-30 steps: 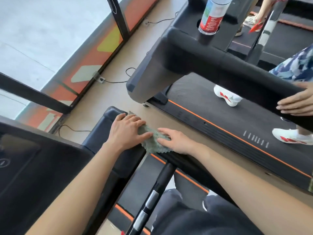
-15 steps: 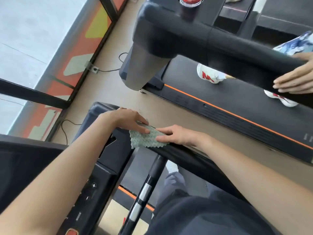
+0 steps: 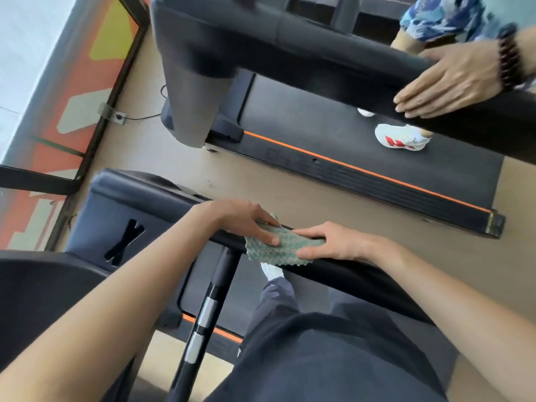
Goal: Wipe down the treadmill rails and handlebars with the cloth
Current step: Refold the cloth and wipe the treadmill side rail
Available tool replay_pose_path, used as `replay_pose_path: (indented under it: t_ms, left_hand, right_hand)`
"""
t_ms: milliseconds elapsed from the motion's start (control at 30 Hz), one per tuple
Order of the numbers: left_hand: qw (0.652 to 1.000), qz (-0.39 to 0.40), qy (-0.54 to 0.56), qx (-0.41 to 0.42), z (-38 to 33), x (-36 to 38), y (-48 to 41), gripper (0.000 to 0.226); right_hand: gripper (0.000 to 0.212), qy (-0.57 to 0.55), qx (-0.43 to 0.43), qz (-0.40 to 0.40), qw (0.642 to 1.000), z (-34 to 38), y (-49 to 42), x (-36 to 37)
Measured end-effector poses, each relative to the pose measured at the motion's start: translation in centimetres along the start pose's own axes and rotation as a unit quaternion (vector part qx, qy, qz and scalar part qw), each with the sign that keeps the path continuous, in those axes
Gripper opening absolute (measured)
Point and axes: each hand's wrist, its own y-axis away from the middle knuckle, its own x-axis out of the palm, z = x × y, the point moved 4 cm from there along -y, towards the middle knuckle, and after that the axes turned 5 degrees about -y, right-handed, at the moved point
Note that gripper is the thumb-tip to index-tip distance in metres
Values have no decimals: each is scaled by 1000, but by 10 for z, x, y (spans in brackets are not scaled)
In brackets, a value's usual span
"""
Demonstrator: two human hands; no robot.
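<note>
Mid-wipe on the right handrail [image 3: 362,274], green cloth [image 3: 272,248] draped over it. Pinned there under straight, flat fingers of left hand [image 3: 237,216] and right hand [image 3: 339,242]. Next, likely: sliding it along under steady pressure.

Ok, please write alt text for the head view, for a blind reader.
The left hand and right hand press a green cloth on a black treadmill handrail. On the next treadmill, another person's hand rests on its handlebar.
</note>
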Motion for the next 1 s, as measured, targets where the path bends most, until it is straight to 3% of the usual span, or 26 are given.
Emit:
replay_pose_path:
  t_ms: [200,433,633,800,1000]
  left_hand:
    - [998,-37,-40,29,-58,17,-19,73]
    - [994,-49,-82,50,-127,35,-51,92]
    - [992,-34,-102,71,-197,42,-74,71]
    - [989,-21,-109,97,-247,52,-97,70]
    - [987,-7,-111,118,-297,61,-117,70]
  right_hand:
    - [81,33,20,-35,999,-44,54,-8]
    - [77,54,29,-76,995,-102,112,-16]
    - [92,37,64,-90,993,-156,160,-28]
    - [77,16,79,-127,989,-199,197,-34]
    - [79,-21,88,-152,984,-237,234,-37]
